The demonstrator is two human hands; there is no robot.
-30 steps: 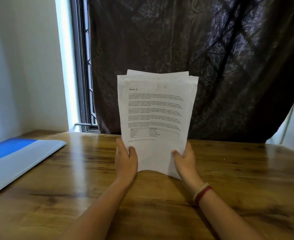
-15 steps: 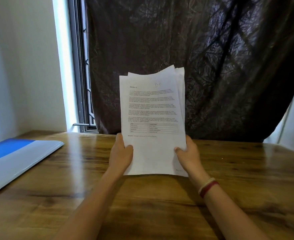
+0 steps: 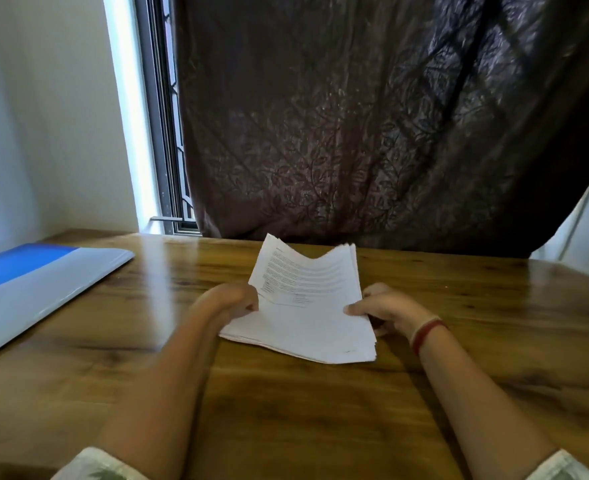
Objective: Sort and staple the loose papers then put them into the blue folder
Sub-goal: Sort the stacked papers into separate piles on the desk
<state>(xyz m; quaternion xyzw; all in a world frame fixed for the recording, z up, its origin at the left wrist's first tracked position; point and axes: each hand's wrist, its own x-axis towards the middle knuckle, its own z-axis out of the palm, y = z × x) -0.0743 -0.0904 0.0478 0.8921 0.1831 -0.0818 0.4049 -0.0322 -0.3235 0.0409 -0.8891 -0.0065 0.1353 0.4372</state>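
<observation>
A stack of white printed papers [image 3: 315, 313] lies low over the middle of the wooden table [image 3: 286, 410], its far edge curled upward. My left hand [image 3: 232, 301] pinches the stack's left edge. My right hand [image 3: 388, 308] grips the right edge, thumb on top; a red band circles that wrist. The blue folder [image 3: 26, 285], blue and pale grey, lies flat at the table's left side, well apart from both hands. No stapler shows in the view.
A dark patterned curtain [image 3: 372, 133] hangs behind the table's far edge. A window frame [image 3: 163, 133] and a white wall stand at the back left.
The stack, held upright facing me before, has swung down to lie nearly flat on the table. Both hands came down with it, still holding its sides.
</observation>
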